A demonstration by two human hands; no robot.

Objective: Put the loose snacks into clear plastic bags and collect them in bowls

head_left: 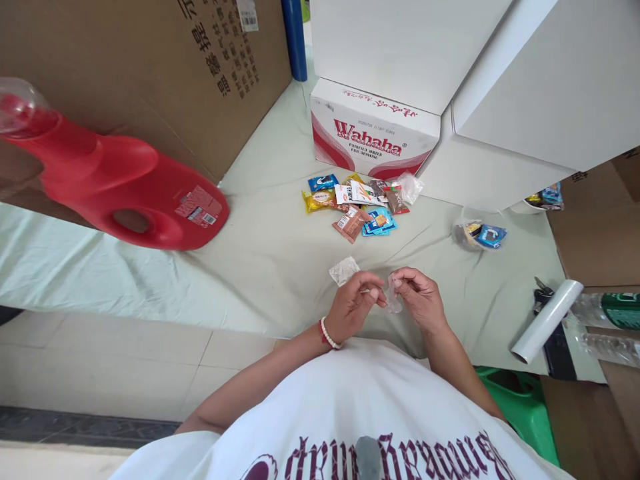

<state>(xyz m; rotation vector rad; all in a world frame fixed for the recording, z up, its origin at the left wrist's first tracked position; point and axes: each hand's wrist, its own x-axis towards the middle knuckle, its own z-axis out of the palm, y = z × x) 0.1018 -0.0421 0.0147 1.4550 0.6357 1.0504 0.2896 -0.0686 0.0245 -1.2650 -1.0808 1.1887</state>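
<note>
My left hand (356, 305) and my right hand (419, 298) meet just above the pale green cloth (260, 260), both pinched on a small clear plastic bag (393, 298) held between them. A bead bracelet sits on my left wrist. Another small clear bag (344, 270) lies flat on the cloth just beyond my left hand. Farther out is a pile of wrapped snacks (357, 203) in blue, yellow, brown and white wrappers.
A red jug (115, 177) lies on its side at the left. A Wahaha box (373, 130) and white boxes stand behind the snacks. A filled clear bag (477, 235) lies at the right. A white roll (547, 320), plastic bottles (613, 310) and cardboard sit at the far right.
</note>
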